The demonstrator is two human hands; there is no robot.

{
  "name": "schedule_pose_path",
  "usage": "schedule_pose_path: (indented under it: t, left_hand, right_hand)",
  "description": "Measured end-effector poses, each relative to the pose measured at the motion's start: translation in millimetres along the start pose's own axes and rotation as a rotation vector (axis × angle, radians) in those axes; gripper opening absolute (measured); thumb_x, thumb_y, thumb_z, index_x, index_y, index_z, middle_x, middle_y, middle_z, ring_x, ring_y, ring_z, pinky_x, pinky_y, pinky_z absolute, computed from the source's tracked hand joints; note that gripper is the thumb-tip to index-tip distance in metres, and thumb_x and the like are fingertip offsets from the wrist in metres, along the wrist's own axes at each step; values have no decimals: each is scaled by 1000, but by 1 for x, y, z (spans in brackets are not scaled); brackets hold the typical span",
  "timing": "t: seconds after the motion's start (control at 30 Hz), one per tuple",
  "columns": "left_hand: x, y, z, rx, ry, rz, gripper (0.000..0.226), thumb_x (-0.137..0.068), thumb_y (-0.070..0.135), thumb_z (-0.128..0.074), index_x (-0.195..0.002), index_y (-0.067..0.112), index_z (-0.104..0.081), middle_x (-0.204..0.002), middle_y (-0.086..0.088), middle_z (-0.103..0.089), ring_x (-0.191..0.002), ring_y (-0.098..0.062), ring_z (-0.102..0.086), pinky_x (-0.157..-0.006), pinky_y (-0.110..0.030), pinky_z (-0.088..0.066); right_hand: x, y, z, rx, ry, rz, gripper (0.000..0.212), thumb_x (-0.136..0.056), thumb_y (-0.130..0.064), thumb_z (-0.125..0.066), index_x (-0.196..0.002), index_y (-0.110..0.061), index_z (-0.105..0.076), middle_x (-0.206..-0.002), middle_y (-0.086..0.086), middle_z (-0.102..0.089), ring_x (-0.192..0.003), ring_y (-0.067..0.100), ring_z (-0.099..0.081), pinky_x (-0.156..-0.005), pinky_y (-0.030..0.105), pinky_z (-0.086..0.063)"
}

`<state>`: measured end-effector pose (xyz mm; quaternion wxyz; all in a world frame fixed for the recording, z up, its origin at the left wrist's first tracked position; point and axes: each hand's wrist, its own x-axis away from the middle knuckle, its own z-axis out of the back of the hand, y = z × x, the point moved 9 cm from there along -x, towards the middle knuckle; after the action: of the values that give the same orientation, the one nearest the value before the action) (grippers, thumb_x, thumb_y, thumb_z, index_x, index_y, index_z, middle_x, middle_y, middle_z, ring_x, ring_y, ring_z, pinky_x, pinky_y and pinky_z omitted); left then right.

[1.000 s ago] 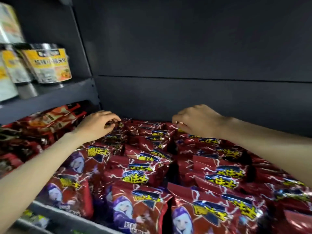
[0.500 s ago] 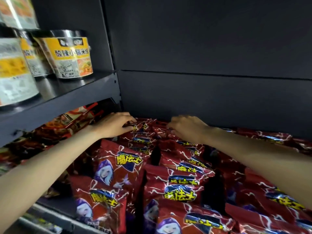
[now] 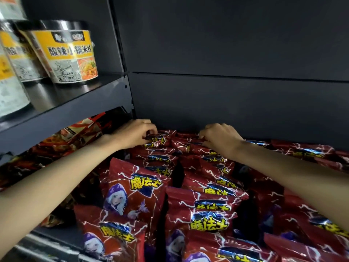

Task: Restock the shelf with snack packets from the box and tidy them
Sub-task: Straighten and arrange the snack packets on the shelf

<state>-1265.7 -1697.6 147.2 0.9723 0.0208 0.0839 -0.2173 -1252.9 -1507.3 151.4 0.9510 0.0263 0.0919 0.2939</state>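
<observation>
Head view. Both arms reach to the far end of the shelf (image 3: 62, 242). The left hand (image 3: 135, 134) has its fingers curled and pinches the top edge of a far packet (image 3: 158, 138) in the left row. The right hand (image 3: 220, 138) has its fingers curled on the top of a far packet in the next row (image 3: 190, 146); whether it pinches or only presses cannot be told. The red packets (image 3: 132, 193) stand in rows from the near edge to the back panel (image 3: 226, 103), overlapping front to back. The box is not in view.

Step in hand, as judged: squaring the far packets against the back panel.
- Grip each packet by its top seam, not its body, to avoid crushing the contents.
- Draw both rows upright together, so that neither leans across the gap between them.
- Keep the forearms above the near rows; a dragged sleeve or wrist would tip them.

Change from the earlier frames: the two hands have closed toward each other, from well apart one second ago. The cups (image 3: 73, 55) on the upper left shelf now sit larger in view; the camera has shifted right and nearer.
</observation>
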Motion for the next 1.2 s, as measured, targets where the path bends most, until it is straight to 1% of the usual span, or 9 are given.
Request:
schedule_pose_path:
  t: [0.13,0.23,0.37,0.47,0.6,0.73,0.93,1.03,1.2]
  left_hand:
    - [1,19,-1,-196,22,-161,20,-86,21,-67,-105,25,-63,-105,11,-65,-99,-12,-55,-75,-29,-49]
    - [1,21,-6,-147,25,-156,21,-88,19,-64,-109,22,-62,-106,6,-69,-94,-16,-65,-77,-32,-52]
    - [-4,23,-7,-103,66,-159,19,-89,22,-63,-108,19,-63,-99,3,-71,-87,-18,-68,-72,-29,-51]
    - [-10,26,-7,-103,62,-153,19,-91,25,-61,-108,17,-61,-101,3,-70,-90,-17,-66,-72,-27,-46]
    - [-17,27,-7,-155,9,-136,24,-90,28,-62,-112,22,-57,-106,6,-68,-93,-14,-64,-73,-26,-46]
    - [-21,27,5,-67,-13,-107,42,-80,29,-73,-118,31,-56,-108,14,-61,-83,-5,-57,-70,-21,-44]
    - [-31,71,29,112,73,-188,19,-86,29,-64,-104,33,-65,-99,18,-61,-84,-1,-59,-77,-29,-52]
    - [-38,118,20,94,67,-314,20,-91,31,-59,-110,29,-64,-105,14,-62,-93,-3,-58,-85,-30,-50]
    - [-52,162,-4,-18,45,-423,28,-97,31,-49,-122,24,-59,-123,7,-58,-116,-11,-51,-99,-30,-43]
  right_hand:
    - [0,-3,5,87,23,9,19,-98,-30,-49,-114,-23,-57,-113,-3,-58,-95,22,-62,-67,30,-45]
    - [7,-10,8,191,45,33,16,-98,-17,-47,-113,-19,-52,-102,-2,-61,-91,21,-62,-60,30,-39]
    - [15,-8,11,302,33,16,43,-88,4,-48,-125,-17,-43,-92,3,-65,-85,26,-65,-57,31,-34]
    - [12,-3,12,298,56,5,58,-87,8,-45,-135,-24,-41,-92,2,-64,-86,25,-64,-59,31,-35]
    - [7,-7,1,295,57,37,43,-91,0,-47,-125,-25,-52,-103,-1,-62,-93,24,-64,-61,30,-36]
    - [18,16,24,91,128,8,24,-96,-20,-51,-119,-24,-55,-114,-3,-56,-94,24,-63,-73,35,-49]
    - [72,78,50,-127,108,-21,12,-90,-24,-63,-100,-27,-68,-92,-14,-65,-69,-4,-51,-70,23,-44]
    - [88,99,37,-24,15,-67,14,-93,-29,-58,-103,-30,-68,-97,-13,-67,-77,0,-54,-70,21,-39]
    - [99,112,13,178,-160,-51,27,-94,-42,-52,-117,-30,-60,-114,-11,-63,-105,12,-59,-80,29,-45]
